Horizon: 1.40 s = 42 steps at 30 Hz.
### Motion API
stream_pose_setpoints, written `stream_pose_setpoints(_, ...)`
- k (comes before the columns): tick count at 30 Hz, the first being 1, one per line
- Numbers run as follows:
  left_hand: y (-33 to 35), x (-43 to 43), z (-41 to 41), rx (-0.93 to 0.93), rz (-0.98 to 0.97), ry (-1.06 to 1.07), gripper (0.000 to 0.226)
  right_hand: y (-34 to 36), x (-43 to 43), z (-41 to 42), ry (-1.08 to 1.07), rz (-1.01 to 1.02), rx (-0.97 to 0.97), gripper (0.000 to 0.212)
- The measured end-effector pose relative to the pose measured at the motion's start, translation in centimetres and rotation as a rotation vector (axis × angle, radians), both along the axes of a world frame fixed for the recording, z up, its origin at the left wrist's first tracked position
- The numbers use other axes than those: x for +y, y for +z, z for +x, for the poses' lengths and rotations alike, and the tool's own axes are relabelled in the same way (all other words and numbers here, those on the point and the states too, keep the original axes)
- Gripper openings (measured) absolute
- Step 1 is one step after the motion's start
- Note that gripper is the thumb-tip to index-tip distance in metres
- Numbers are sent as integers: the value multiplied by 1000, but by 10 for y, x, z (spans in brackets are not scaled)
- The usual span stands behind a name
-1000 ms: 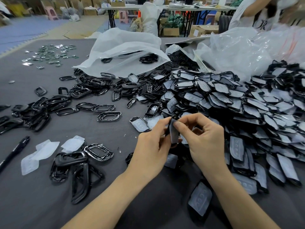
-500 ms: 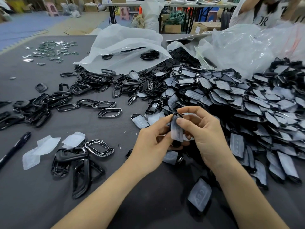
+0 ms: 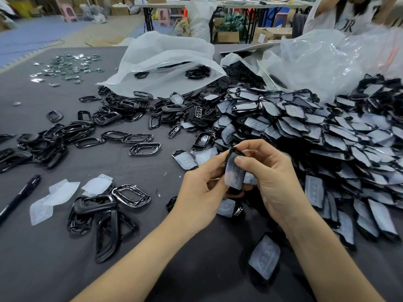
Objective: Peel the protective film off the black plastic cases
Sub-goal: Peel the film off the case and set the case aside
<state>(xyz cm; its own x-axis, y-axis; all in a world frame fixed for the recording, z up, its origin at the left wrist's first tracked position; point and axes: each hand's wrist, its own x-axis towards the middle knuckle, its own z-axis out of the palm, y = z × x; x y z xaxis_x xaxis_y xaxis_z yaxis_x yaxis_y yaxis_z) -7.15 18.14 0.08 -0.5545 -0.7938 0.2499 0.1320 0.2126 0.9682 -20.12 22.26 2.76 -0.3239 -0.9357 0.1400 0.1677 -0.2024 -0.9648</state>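
Note:
I hold one black plastic case [image 3: 235, 151] upright between both hands above the grey table [image 3: 65, 269]. Its whitish protective film [image 3: 233, 173] hangs loose from the front of the case. My right hand [image 3: 272, 182] pinches the film near its top with thumb and forefinger. My left hand [image 3: 200, 192] grips the case from the left side. A big heap of film-covered black cases [image 3: 316, 138] fills the right half of the table. Peeled films [image 3: 54, 197] lie at the left beside bare black frames [image 3: 102, 212].
More black frames [image 3: 54, 140] are strewn across the left middle. A black pen [image 3: 19, 197] lies at the left edge. White and clear plastic bags [image 3: 165, 62] sit at the back. Small shiny parts [image 3: 65, 68] lie far left. Another person [image 3: 349, 16] stands at the back right.
The film has come further off the case and now hangs lower and wider between my hands. Both hands stay in about the same place.

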Motion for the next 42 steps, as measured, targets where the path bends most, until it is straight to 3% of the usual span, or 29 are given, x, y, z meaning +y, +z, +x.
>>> stream_pose_setpoints(6,3,-1,1,-1,-18,-8,49,-1,0,0,-31,8,47,28)
stream_pose_setpoints(9,3,-1,1,84,95,-51,35,-1,1,1,-54,2,92,20)
stream_pose_setpoints(12,5,0,2,175,214,-107,38,-1,1,1,-89,9,75,21)
stream_pose_setpoints(17,7,3,0,138,133,-74,34,-4,2,-1,-95,34,76,19)
stream_pose_setpoints(27,10,2,-1,108,149,-44,36,-3,1,0,-93,9,53,16)
stream_pose_setpoints(36,8,0,1,103,161,52,30,-6,-2,-1,-171,-30,254,11)
stream_pose_setpoints(42,7,-7,2,149,395,-56,14,-5,0,-1,-111,-41,368,17)
